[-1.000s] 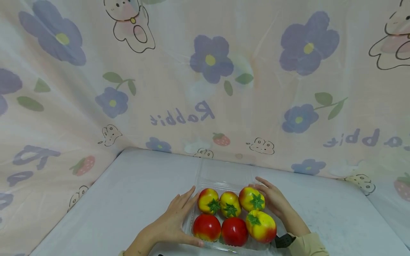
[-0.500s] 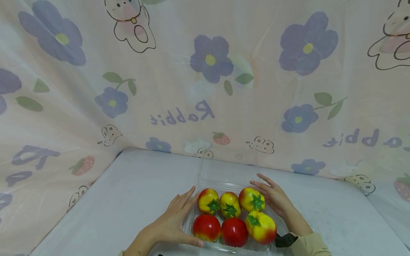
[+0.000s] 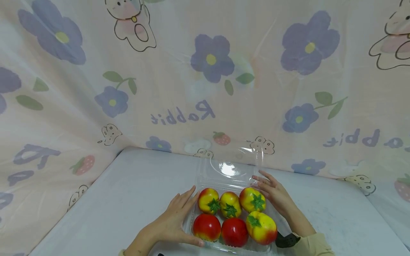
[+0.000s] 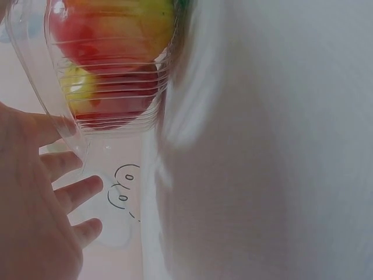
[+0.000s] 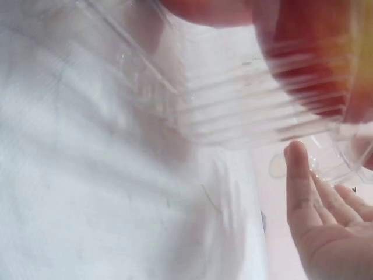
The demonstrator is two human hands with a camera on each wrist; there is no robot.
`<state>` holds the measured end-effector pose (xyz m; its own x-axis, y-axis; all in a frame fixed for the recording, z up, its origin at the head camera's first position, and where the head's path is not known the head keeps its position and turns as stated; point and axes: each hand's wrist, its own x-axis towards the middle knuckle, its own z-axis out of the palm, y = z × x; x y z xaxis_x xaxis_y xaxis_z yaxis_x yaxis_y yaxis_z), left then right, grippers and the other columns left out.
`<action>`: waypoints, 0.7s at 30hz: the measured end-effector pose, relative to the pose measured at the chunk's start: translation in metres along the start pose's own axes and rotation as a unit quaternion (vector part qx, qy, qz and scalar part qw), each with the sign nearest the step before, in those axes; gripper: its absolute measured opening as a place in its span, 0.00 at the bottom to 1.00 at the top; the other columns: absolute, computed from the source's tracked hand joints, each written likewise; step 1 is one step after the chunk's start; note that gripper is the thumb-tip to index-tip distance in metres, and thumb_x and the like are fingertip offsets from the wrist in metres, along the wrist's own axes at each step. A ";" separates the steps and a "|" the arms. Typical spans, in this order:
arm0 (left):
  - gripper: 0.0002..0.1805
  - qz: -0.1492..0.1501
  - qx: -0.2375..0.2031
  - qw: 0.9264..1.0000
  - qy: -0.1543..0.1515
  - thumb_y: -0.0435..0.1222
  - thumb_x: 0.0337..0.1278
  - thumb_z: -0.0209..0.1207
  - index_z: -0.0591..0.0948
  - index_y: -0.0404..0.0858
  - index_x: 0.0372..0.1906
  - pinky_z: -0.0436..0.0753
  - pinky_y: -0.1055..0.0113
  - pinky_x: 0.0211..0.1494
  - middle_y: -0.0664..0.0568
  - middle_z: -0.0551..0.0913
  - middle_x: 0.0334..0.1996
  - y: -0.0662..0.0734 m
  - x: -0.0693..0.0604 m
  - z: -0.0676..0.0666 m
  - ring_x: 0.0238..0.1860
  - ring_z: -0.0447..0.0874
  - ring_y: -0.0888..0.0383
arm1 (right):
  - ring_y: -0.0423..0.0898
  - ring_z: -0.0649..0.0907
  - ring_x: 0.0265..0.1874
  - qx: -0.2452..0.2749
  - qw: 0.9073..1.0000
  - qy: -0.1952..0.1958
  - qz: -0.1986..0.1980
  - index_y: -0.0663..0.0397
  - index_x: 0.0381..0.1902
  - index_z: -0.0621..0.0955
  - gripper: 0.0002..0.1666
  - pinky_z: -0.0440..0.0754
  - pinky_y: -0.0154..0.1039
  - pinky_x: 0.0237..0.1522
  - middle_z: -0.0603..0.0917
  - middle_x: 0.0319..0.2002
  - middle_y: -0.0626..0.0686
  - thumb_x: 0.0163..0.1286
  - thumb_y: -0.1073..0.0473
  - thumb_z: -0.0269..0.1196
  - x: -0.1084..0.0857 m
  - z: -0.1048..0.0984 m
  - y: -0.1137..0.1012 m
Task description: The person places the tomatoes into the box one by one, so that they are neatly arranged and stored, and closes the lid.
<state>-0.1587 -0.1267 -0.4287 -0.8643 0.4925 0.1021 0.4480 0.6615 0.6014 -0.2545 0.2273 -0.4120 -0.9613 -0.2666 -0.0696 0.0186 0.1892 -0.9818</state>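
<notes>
A clear plastic clamshell box [image 3: 221, 248] holds several glossy red-and-yellow fruits [image 3: 261, 228], some with green leafy tops. Its transparent lid [image 3: 228, 170] stands partly raised at the back. My left hand [image 3: 169, 224] lies along the box's left side, thumb at the front corner. In the left wrist view, the spread fingers [image 4: 79, 193] of that hand are nearly straight, with some touching the box's rim. At the back right corner, my right hand [image 3: 278, 196] touches the lid's edge with extended fingers. The right wrist view shows its fingers [image 5: 299, 175] straight beside the ribbed box wall.
The box stands on a white tabletop [image 3: 137, 188]. A curtain [image 3: 173, 78] printed with flowers and rabbits hangs right behind the table and along its left side. A dark wristband [image 3: 286, 240] shows at the right sleeve.
The lid has tilted up from lying back near the table. My right hand has shifted slightly back and up with its fingers at the lid. The left hand and fruits stay put.
</notes>
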 end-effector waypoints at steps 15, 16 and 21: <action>0.66 0.014 0.013 1.000 0.008 0.71 0.30 0.65 0.50 0.48 0.77 0.44 0.37 0.74 0.50 0.43 0.78 0.000 0.000 -0.001 0.76 0.44 0.43 | 0.33 0.81 0.50 -0.007 1.000 0.008 -0.021 0.52 0.75 0.52 0.37 0.79 0.32 0.55 0.61 0.71 0.65 0.74 0.57 0.53 -0.006 -0.001 -0.007; 0.66 0.014 0.014 1.000 0.009 0.71 0.30 0.65 0.51 0.48 0.77 0.44 0.37 0.74 0.50 0.44 0.78 0.000 0.000 -0.001 0.76 0.44 0.43 | 0.33 0.81 0.50 -0.007 1.000 0.008 -0.023 0.53 0.75 0.52 0.38 0.79 0.32 0.55 0.61 0.71 0.65 0.74 0.57 0.54 -0.006 -0.001 -0.007; 0.66 0.010 0.012 1.000 0.008 0.70 0.30 0.65 0.51 0.48 0.76 0.44 0.37 0.74 0.50 0.44 0.78 0.000 0.000 0.000 0.76 0.44 0.43 | 0.35 0.82 0.51 -0.009 1.000 0.010 -0.027 0.53 0.75 0.53 0.37 0.80 0.32 0.54 0.61 0.71 0.66 0.74 0.56 0.54 -0.006 0.000 -0.008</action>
<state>-0.1582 -0.1270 -0.4282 -0.8583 0.4969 0.1280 0.4712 0.6644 0.5801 -0.2484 0.2272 -0.4039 -0.9661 -0.2576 -0.0137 -0.0371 0.1914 -0.9808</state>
